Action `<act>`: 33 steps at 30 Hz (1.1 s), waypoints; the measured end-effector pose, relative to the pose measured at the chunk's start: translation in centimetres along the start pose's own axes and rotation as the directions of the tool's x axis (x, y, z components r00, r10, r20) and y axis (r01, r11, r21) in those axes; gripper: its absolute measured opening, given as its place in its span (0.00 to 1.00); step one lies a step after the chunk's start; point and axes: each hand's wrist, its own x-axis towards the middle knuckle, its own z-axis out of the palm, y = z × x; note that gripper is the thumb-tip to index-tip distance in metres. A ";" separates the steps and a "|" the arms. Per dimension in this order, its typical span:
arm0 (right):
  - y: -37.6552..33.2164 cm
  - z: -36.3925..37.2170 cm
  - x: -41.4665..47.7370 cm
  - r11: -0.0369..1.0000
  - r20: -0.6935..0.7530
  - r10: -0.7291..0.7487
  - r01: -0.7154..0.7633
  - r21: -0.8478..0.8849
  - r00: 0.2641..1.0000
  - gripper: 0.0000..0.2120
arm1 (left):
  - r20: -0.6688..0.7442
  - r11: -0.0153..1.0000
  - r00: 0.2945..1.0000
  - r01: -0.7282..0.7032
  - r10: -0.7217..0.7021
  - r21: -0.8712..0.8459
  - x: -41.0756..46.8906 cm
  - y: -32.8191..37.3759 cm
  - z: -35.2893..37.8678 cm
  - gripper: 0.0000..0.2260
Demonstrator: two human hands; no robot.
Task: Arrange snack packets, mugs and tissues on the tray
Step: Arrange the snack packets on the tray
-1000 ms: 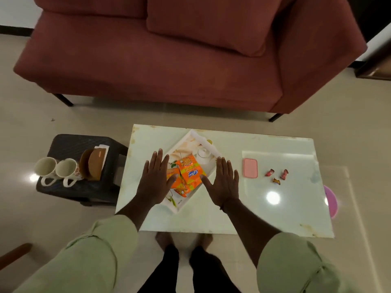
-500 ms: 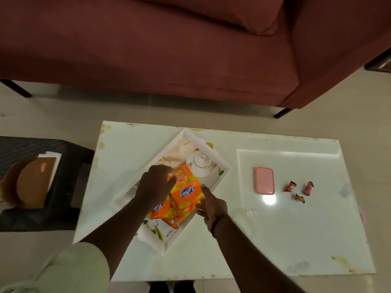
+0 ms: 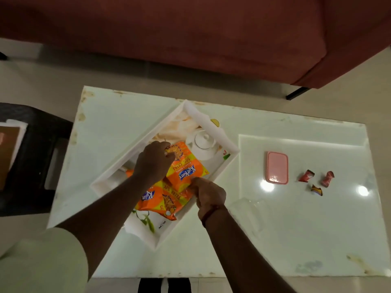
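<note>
Sofa: a dark red sofa [image 3: 190,39] fills the top of the view, beyond the far edge of the tabletop [image 3: 127,115].
Side stool: a black stool [image 3: 42,149] stands just beside the tabletop's left end. On it lies a brown holder [image 3: 6,153] with white sheets [image 3: 18,125] under it, both cut off by the frame edge.
Pink box: a pink lidded box [image 3: 277,167] lies flat on the right half of the tabletop, well apart from the tray.
Sweets: three wrapped sweets [image 3: 306,176] lie in a loose cluster just right of the pink box.
Tray: a white tray [image 3: 114,166] sits turned cornerwise on the left half of the tabletop.
White pot: a small white lidded pot [image 3: 203,143] stands in the tray's far corner, touching or nearly touching the upper packet's far edge.
Snack packets: orange Kurkure packets lie inside the tray. The upper packet [image 3: 186,168] overlaps the lower packets [image 3: 160,197] near the tray's middle.
Left hand: the left hand [image 3: 153,160] is over the tray with its fingers curled onto the upper packet's far end, gripping it. It hides part of the tray floor and another orange scrap behind it.
Right hand: the right hand [image 3: 208,193] is at the tray's right rim, its fingers curled in, pinching the near edge of the same upper packet. A red thread circles the wrist.
Sleeve: a pale green sleeve [image 3: 42,261] covers the left upper arm.
</note>
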 end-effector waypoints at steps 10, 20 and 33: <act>-14.0 -0.1 0.8 0.668 -0.031 -0.639 0.535 -0.518 0.768 0.07 | 0.143 0.470 0.921 0.313 -0.362 -0.825 -0.1 2.8 -1.2 0.04; -16.4 3.0 6.4 0.276 0.183 -0.760 0.565 -0.778 0.623 0.13 | 0.226 0.284 0.824 0.417 -0.520 -0.863 2.9 3.3 1.1 0.10; -15.4 1.8 7.5 0.267 0.164 -0.819 0.617 -0.740 0.551 0.22 | 0.171 0.522 0.848 0.454 -0.502 -0.722 4.0 2.2 0.1 0.22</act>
